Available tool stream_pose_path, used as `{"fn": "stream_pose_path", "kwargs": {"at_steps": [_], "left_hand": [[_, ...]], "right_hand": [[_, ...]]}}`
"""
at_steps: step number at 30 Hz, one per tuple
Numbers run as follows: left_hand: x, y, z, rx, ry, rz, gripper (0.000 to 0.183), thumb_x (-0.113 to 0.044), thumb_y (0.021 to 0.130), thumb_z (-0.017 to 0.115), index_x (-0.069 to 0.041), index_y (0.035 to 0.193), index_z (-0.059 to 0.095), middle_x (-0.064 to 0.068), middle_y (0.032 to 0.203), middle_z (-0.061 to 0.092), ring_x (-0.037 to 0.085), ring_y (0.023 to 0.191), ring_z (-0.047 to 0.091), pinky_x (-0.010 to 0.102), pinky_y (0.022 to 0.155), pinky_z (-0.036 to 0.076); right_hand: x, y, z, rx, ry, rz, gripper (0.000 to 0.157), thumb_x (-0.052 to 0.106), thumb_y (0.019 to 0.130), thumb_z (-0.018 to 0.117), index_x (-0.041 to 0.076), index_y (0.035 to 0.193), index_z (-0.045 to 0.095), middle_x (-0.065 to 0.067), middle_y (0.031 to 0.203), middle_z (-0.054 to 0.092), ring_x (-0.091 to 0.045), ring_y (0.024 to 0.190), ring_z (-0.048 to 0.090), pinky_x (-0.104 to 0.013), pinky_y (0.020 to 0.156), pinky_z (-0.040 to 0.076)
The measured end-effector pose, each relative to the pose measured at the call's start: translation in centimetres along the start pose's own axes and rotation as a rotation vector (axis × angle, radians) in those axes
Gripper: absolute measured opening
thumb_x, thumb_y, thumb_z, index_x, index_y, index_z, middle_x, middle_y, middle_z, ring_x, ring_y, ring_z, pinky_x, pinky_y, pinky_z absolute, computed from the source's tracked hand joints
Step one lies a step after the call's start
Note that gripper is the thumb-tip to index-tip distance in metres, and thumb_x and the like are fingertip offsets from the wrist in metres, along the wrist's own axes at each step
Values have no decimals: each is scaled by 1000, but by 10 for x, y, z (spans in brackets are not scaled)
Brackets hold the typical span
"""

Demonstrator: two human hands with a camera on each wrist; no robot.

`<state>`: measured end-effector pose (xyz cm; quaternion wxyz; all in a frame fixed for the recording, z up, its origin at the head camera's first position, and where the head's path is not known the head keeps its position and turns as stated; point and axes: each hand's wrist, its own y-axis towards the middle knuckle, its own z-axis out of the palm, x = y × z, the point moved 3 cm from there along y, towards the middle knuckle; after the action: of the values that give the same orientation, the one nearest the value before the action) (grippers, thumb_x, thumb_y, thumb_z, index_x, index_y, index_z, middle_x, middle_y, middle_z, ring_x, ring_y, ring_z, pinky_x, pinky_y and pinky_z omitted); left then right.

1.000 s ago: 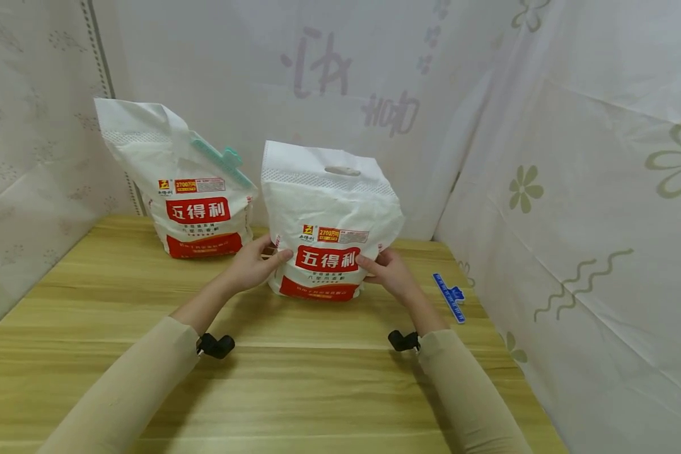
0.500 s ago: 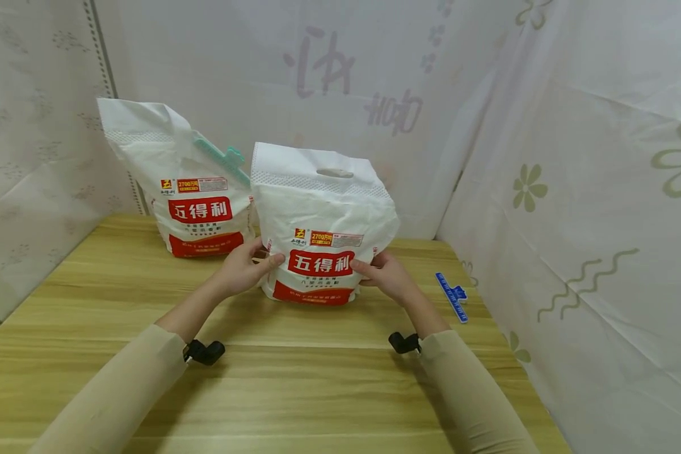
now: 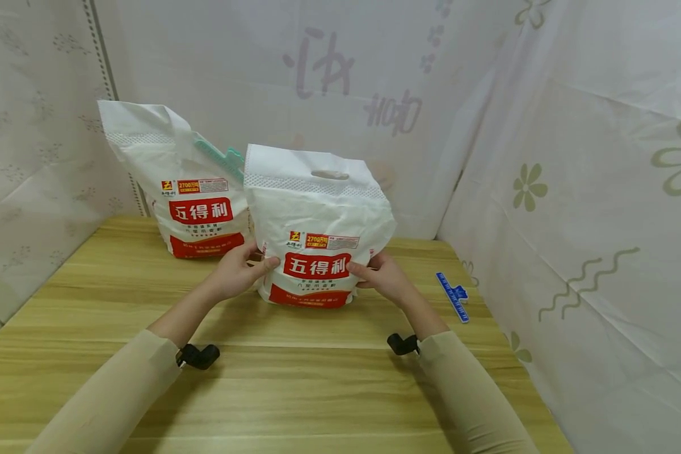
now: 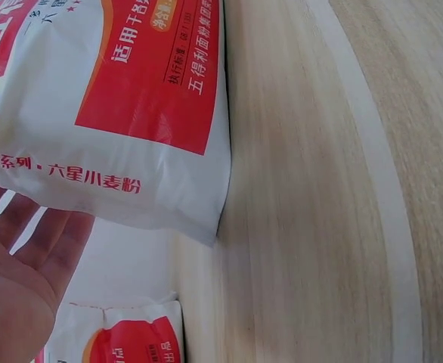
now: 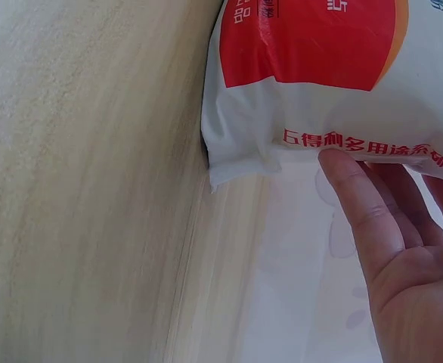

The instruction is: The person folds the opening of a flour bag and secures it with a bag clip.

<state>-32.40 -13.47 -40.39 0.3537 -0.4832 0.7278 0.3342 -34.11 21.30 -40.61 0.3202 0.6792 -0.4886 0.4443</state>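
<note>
A white flour bag (image 3: 320, 211) with red labels and a slotted handle at its top stands on the wooden table between my hands. My left hand (image 3: 235, 274) holds its left side, thumb on the front and fingers at the side edge. On the opposite side my right hand (image 3: 390, 277) grips it likewise, its thumb over the red label. In the left wrist view, fingers of the left hand (image 4: 25, 280) reach along the side of the bag (image 4: 153, 91). The right wrist view has the right hand's fingers (image 5: 361, 200) touching the printed side edge.
Behind and to the left stands a second flour bag (image 3: 153, 167), its top corner folded under a teal sealing clip (image 3: 215, 156). A blue clip (image 3: 451, 296) lies on the table (image 3: 318, 391) near the right edge. Patterned white curtains (image 3: 590, 189) hang around the table.
The held flour bag has shifted left and slightly nearer, and now overlaps part of the second bag and its teal clip. Both hands moved with it.
</note>
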Motion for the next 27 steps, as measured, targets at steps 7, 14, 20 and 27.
{"fn": "stream_pose_path", "kwargs": {"at_steps": [7, 14, 20, 27], "left_hand": [[2, 1, 1, -2, -9, 4, 56, -50, 107, 69, -11, 145, 62, 15, 138, 72, 38, 132, 65, 61, 111, 55], [0, 0, 0, -6, 1, 14, 55, -50, 107, 69, -10, 144, 63, 15, 135, 73, 38, 130, 66, 60, 111, 55], [-2, -2, -1, -10, 2, 16, 55, -50, 107, 69, -9, 144, 63, 16, 136, 73, 39, 130, 66, 61, 110, 55], [2, -4, 3, -1, -43, -2, 59, -50, 108, 68, -11, 150, 59, 17, 142, 70, 41, 135, 64, 61, 112, 55]], "right_hand": [[0, -1, 0, -6, -1, -5, 61, 43, 105, 75, 16, 154, 53, -16, 153, 65, -39, 137, 66, -56, 102, 63], [1, -2, 0, 1, -2, 4, 59, 42, 105, 75, 17, 154, 53, -15, 153, 64, -39, 137, 66, -52, 100, 65], [3, -2, 0, 3, -6, -1, 57, 42, 105, 75, 19, 153, 54, -13, 153, 65, -39, 137, 66, -53, 98, 65], [-2, 0, 1, -9, -20, -14, 59, 45, 103, 76, 19, 152, 54, -13, 152, 67, -39, 135, 67, -52, 97, 66]]}}
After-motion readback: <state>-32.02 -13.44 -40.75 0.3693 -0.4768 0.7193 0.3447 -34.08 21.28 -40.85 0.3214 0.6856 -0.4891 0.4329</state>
